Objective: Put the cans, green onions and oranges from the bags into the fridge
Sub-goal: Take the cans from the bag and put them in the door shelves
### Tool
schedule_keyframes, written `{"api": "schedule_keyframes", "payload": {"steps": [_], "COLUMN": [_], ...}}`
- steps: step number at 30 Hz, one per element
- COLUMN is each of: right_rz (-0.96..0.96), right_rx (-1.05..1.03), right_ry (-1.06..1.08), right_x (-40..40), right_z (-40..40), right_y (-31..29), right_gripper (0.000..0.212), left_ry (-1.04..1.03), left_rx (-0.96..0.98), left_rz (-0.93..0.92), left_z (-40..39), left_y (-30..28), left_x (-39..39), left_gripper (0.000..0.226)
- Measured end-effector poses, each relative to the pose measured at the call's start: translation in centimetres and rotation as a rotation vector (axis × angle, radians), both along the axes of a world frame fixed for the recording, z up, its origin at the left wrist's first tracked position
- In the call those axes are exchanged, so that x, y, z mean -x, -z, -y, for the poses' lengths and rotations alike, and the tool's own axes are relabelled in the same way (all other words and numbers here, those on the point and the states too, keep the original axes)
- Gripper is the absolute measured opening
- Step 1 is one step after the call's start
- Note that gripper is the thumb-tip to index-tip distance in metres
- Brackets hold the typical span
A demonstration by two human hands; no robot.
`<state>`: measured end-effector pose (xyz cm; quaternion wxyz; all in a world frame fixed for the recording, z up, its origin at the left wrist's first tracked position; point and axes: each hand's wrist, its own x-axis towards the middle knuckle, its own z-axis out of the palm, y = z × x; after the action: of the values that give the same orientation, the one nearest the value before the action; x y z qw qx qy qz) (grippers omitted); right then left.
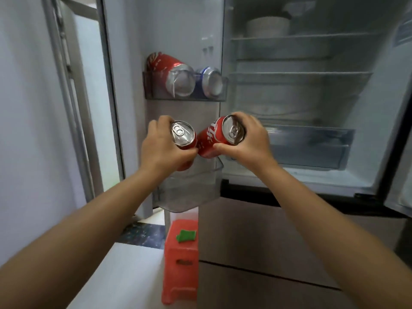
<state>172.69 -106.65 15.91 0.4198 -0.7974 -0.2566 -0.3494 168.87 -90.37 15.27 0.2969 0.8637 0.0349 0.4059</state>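
Two red aluminium soda cans are held up in front of the open fridge, one per hand. Left hand [160, 146] is wrapped round the left red can [183, 136], fingers curled behind it, thumb across the lower front; silver top with pull tab faces the camera. Right hand [247, 139] is wrapped round the right red can [217, 137], which is tilted with its base leaning toward the left can; white lettering is seen on its side. The two cans are just beside each other at the lower edges, possibly touching; contact cannot be told. Both are held above the clear plastic lower door bin [189, 188], not yet inside it.

In the clear upper door bin [185, 88] two more cans are seen: a red one with silver end [171, 72] and a blue-and-silver one [211, 81], both seen end-on.

Fridge interior [301, 97] to the right: glass shelves, a white bowl [267, 26] on the top shelf, a clear crisper drawer [310, 143] at the bottom. Wood-toned lower drawer fronts [256, 237] are seen below.

On the floor by the door a red plastic stool [181, 264] is seen, with a small green item [186, 235] on top; what it is cannot be told. A pale desk [124, 275] surface lies at lower left.
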Motion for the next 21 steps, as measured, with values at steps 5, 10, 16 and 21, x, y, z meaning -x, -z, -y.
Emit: {"api": "schedule_keyframes", "payload": {"steps": [5,10,16,21], "right_rz": [-0.162,-0.325,-0.389,-0.384], "right_rx": [-0.077,-0.018,0.27,0.57], "right_ry": [-0.22,-0.38,-0.434,-0.446], "right_x": [-5.5,-9.4,-12.8,-13.8], "right_z": [-0.6,-2.0,-3.7,-5.0], "right_y": [0.5,-0.1,-1.4,-1.6], "right_gripper": [0.069,0.059,0.027,0.039], "left_ry": [-0.037,-0.063,-0.182,-0.239], "left_rx": [0.084,0.156,0.196,0.218], "left_rz": [-0.09,-0.177,-0.317,-0.457], "left_z": [-0.4,-0.4,-1.0,-0.4], "left_y": [0.3,-0.1,0.0,0.5], "left_x": [-3.3,-5.3,-7.1,-7.4], "left_gripper": [0.071,0.061,0.052,0.046]}}
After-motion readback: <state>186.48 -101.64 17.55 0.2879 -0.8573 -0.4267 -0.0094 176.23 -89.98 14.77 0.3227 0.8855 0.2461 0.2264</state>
